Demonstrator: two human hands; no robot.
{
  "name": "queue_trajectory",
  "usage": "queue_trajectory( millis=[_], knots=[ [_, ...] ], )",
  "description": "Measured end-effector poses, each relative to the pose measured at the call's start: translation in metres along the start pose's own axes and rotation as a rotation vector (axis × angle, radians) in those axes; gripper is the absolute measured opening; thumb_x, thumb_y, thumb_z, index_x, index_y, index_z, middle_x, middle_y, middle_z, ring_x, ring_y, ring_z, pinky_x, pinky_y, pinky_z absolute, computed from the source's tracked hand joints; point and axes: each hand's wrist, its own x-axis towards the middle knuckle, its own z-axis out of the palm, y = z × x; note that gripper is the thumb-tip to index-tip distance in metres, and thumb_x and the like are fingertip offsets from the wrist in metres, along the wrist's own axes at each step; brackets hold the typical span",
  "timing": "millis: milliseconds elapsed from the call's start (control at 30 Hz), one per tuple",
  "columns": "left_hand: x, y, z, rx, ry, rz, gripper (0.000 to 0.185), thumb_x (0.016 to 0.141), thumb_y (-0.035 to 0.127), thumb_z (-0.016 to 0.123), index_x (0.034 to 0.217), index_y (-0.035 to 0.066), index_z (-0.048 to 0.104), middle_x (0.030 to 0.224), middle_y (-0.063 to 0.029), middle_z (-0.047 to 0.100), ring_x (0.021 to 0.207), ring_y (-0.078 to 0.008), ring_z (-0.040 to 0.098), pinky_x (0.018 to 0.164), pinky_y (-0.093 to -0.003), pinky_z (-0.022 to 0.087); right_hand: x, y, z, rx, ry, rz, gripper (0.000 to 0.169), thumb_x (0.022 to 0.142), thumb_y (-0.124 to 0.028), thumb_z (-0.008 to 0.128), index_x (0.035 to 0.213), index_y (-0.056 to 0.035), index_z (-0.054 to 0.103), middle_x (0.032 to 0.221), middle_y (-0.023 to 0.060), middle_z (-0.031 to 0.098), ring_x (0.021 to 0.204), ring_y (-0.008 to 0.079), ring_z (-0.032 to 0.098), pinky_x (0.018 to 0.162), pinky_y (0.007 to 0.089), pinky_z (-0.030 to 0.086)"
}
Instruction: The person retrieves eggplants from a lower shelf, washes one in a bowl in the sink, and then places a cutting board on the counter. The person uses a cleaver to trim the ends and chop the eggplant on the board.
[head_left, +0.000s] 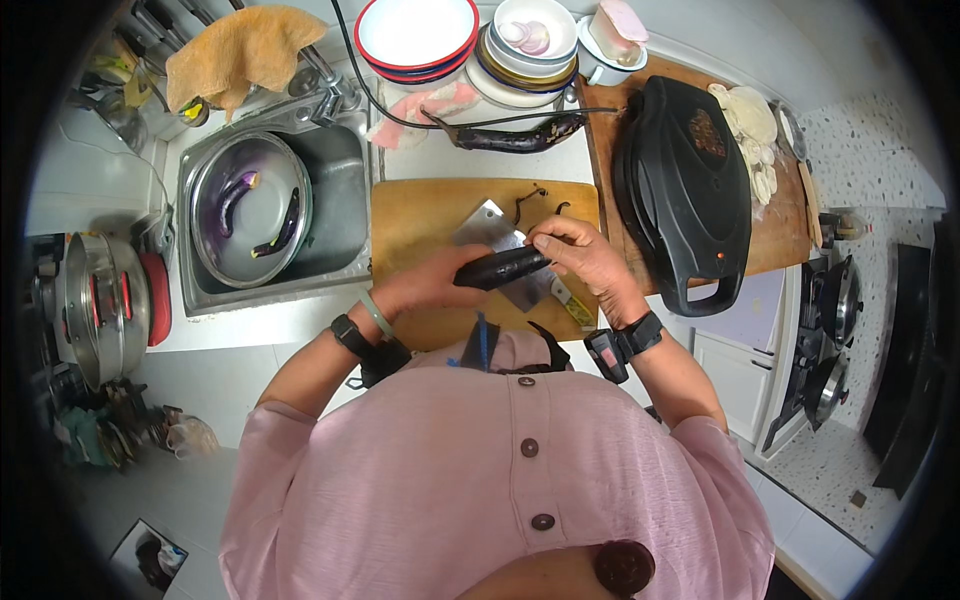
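Note:
My left hand (439, 279) is closed around the left part of a dark eggplant (499, 268), held over a wooden cutting board (405, 217). The fingers of my right hand (574, 247) pinch the eggplant's right end. Beneath it a cleaver (487, 217) lies flat on the board, its pale handle (571, 302) towards the lower right. Dark stem scraps (531, 196) lie near the board's top edge. Another eggplant (517, 139) rests on the counter behind the board. Two purple eggplants (234, 204) are in a metal basin (196, 217) in the sink.
The steel sink (341, 281) is on the left, under a faucet (326, 101) with an orange cloth (240, 56). Stacked bowls (416, 37) stand at the back. A black electric grill (690, 187) sits on a larger wooden board (784, 240) at right, and its cord (386, 112) crosses behind the eggplant.

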Motion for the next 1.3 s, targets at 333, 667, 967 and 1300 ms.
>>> queue_trajectory(
  millis=[333, 667, 967, 1300],
  knots=[
    [-0.003, 0.013, 0.008, 0.733, 0.379, 0.116, 0.055, 0.074, 0.020, 0.071, 0.125, 0.009, 0.058, 0.098, -0.0145, 0.064, 0.092, -0.0365, 0.062, 0.080, -0.0451, 0.048, 0.013, 0.037, 0.008, 0.030, 0.420, -0.180, 0.014, 0.097, -0.018, 0.068, 0.088, -0.0074, 0.065, 0.075, -0.0067, 0.054, 0.065, 0.0017, 0.046, 0.057, 0.0186, 0.036],
    [-0.014, 0.002, 0.004, 0.809, 0.608, 0.085, 0.054, 0.077, 0.022, 0.075, 0.125, 0.010, 0.057, 0.096, -0.0113, 0.061, 0.093, -0.0308, 0.060, 0.083, -0.0437, 0.046, 0.020, 0.039, 0.001, 0.136, 0.488, -0.076, 0.018, 0.100, -0.018, 0.061, 0.092, -0.0035, 0.067, 0.076, -0.0030, 0.058, 0.064, 0.0058, 0.049, 0.059, 0.0216, 0.041],
    [-0.006, -0.041, -0.014, -1.444, 0.417, 0.086, 0.051, 0.104, 0.047, 0.045, 0.122, 0.000, 0.058, 0.089, -0.0086, 0.064, 0.079, -0.0197, 0.060, 0.077, -0.0322, 0.052, 0.031, 0.057, 0.014, -0.214, 0.222, -0.286, 0.015, 0.100, -0.009, 0.057, 0.103, 0.0009, 0.067, 0.088, 0.0035, 0.067, 0.085, 0.0112, 0.062, 0.079, 0.0262, 0.049],
    [-0.005, -0.050, -0.057, -1.786, 1.014, 0.189, 0.059, 0.104, 0.052, 0.041, 0.122, -0.003, 0.054, 0.104, -0.0155, 0.062, 0.093, -0.0297, 0.062, 0.088, -0.0442, 0.052, 0.035, 0.043, 0.050, -0.237, -0.122, -0.121, 0.015, 0.100, -0.012, 0.058, 0.108, -0.0015, 0.065, 0.088, 0.0043, 0.066, 0.085, 0.0110, 0.063, 0.074, 0.0264, 0.051]
  ],
)
